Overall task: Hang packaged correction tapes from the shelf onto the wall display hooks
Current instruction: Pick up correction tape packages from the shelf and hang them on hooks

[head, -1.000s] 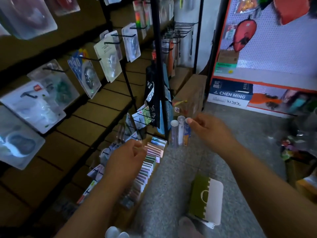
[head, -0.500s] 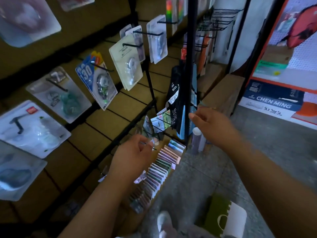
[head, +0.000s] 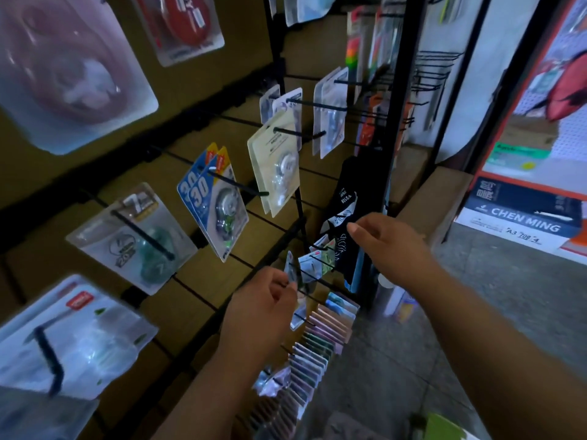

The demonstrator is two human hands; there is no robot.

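My left hand (head: 263, 309) is low at the slat wall, its fingers curled and pinching a small clear correction tape package (head: 290, 267) at a black wire hook (head: 313, 279). My right hand (head: 389, 246) is just to the right and slightly higher, fingers relaxed, fingertips near black hanging packets (head: 347, 198), holding nothing. More packaged tapes hang on hooks above: a blue "30" pack (head: 203, 192), a cream pack (head: 276, 166) and a green one (head: 139, 239). A dense row of small packs (head: 317, 341) hangs below my hands.
A black rack post (head: 395, 122) stands right of the hooks, with white tubes (head: 389, 296) on the floor at its foot. A cardboard box (head: 428, 208) and a "CHEN MING" paper box (head: 521, 214) sit further right. Grey floor (head: 476, 312) lies under my right arm.
The view has swung up and left toward the wall. My right hand has risen from the tubes to the black packets. My left hand stays at the low hooks.
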